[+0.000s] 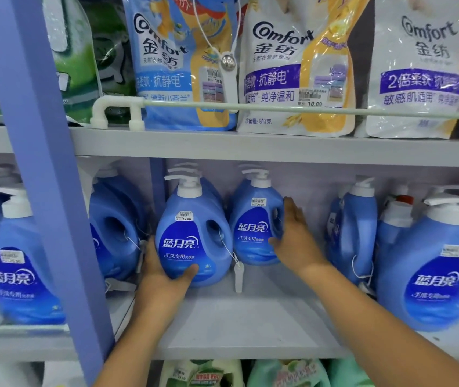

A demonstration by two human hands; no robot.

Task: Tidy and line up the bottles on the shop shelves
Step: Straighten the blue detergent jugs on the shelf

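Blue pump bottles stand in rows on the middle shelf (250, 325), each with a white pump head and a dark blue label.

Left hand (164, 270): grasps the lower part of the front bottle (192, 233). The thumb lies across the bottom of the label; the fingers wrap round the bottle's left side. This bottle stands upright, label facing out, with more bottles lined up behind it. A white tag (238, 275) hangs on a string from its handle hole, just right of the thumb.

Right hand (292, 236): released, fingers straight, pressed flat against the right side of the second bottle (256, 222) at its handle. The thumb touches the lower front of the label. This bottle stands further back on the shelf than the first.

Right of the right hand, a side-turned bottle (358, 230) stands edge-on, then a near bottle (432, 269) stands at the shelf front. Left of the left hand, a bottle (116, 227) shows its handle hole, beyond it a purple post (47, 177).

Above both hands, the upper shelf carries softener pouches (289, 65) behind a white rail (278, 108).
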